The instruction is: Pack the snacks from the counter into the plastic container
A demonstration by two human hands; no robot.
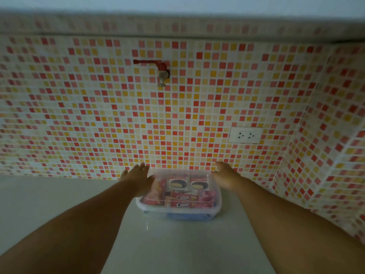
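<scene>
A clear plastic container (178,211) stands on the pale counter close to the tiled wall. Inside lie several snack packs: two white-and-dark cake packs (187,183) at the back and red biscuit packs (184,200) in front. A transparent lid appears to rest on top of it. My left hand (139,179) lies flat along the container's left edge with fingers stretched out. Along the right edge, my right hand (225,176) is held the same way. Neither hand holds a snack.
The mosaic wall of red, orange and white tiles rises right behind the container. A red tap (161,71) sticks out of the wall above, and a white socket (245,135) sits to the right. The pale counter (59,194) stretches left and toward me.
</scene>
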